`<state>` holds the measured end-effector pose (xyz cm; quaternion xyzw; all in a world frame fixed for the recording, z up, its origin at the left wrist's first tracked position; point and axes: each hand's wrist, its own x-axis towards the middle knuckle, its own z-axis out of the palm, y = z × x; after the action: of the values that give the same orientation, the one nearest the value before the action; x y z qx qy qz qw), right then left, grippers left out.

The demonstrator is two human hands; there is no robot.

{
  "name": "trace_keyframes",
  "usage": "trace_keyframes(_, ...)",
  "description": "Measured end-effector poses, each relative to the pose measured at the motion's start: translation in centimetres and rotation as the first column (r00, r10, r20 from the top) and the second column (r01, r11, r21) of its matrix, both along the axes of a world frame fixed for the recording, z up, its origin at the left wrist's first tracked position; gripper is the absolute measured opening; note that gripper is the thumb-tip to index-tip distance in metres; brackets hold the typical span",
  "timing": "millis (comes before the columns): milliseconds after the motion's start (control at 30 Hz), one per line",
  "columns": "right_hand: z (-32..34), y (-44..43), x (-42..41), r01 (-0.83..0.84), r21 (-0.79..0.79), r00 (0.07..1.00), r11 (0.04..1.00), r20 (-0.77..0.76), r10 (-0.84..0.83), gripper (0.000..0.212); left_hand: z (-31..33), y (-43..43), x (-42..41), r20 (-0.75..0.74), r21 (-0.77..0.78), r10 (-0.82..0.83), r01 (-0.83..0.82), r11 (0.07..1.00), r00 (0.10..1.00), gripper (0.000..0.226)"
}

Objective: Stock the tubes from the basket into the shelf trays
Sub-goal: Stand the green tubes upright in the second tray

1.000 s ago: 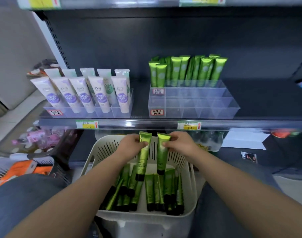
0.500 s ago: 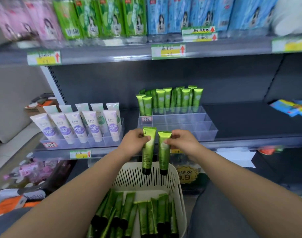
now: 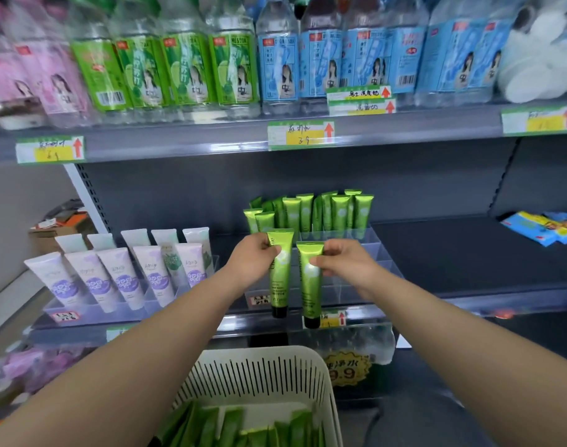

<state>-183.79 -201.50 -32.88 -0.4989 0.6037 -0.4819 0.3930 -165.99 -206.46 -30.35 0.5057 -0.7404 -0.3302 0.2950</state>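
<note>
My left hand (image 3: 254, 259) pinches a green tube (image 3: 279, 279) near its crimped top, and the tube hangs cap down. My right hand (image 3: 343, 264) pinches a second green tube (image 3: 309, 288) the same way, just to the right. Both tubes hang in front of the clear divided tray (image 3: 350, 285) on the middle shelf. Several green tubes (image 3: 311, 212) stand upright in the tray's back rows. The white slotted basket (image 3: 263, 369) sits below, with several more green tubes (image 3: 240, 427) lying in it.
A second clear tray (image 3: 92, 312) to the left holds several white and purple tubes (image 3: 124, 275). Drink bottles (image 3: 230, 62) line the upper shelf. Blue packets (image 3: 546, 229) lie on the shelf at far right. Price tags (image 3: 300, 135) hang on the shelf edges.
Both hands have lifted their tubes out of the basket up to the level of the divided tray. The view has tilted upward, bringing the bottle shelf into sight.
</note>
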Motion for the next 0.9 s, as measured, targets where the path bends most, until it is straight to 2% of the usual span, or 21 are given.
trace_keyframes(333, 2.4, -4.8, -1.3, -0.003, -0.048, 0.999, 0.999, -0.038, 0.002, 0.028, 1.2, -5.0, -2.0, 0.015, -0.056, 0.033, -0.032, 0.998, 0.999, 0.023)
trace_keyframes(567, 2.6, -8.1, -2.3, 0.008, -0.054, 1.000, 0.998, 0.014, -0.007, 0.030, 1.6, -8.5, -3.2, 0.063, -0.101, 0.068, -0.061, 0.993, 0.996, 0.025)
trace_keyframes(800, 2.0, -11.1, -2.7, 0.059, -0.104, 0.997, 0.993, 0.049, -0.054, 0.017, 1.1, -11.2, -4.8, 0.003, -0.131, 0.083, -0.082, 0.988, 0.997, 0.013)
trace_keyframes(900, 1.8, -12.4, -2.9, 0.101, -0.129, 0.995, 0.986, 0.039, -0.097, 0.039, 0.7, -12.2, -5.3, -0.013, -0.150, 0.088, -0.089, 0.985, 0.996, 0.008)
